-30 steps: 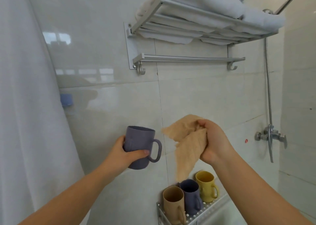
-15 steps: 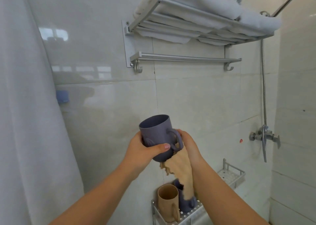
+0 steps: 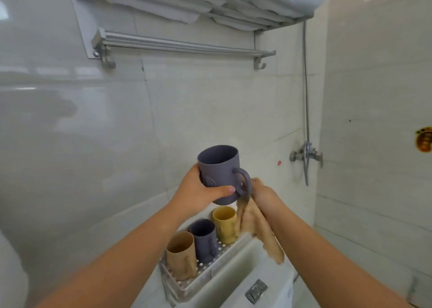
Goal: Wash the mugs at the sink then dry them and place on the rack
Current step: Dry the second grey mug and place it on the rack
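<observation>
No readable text anywhere; the sticker (image 3: 424, 139) on the right wall is too blurred to make out.

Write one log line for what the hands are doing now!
left hand: holds purple mug | right hand: wipes it with tan cloth | rack: three mugs

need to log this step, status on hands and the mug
Left hand grips purple mug, upright. Right hand holds tan cloth against mug's handle side. Three mugs already on rack below; nothing in the way.
</observation>
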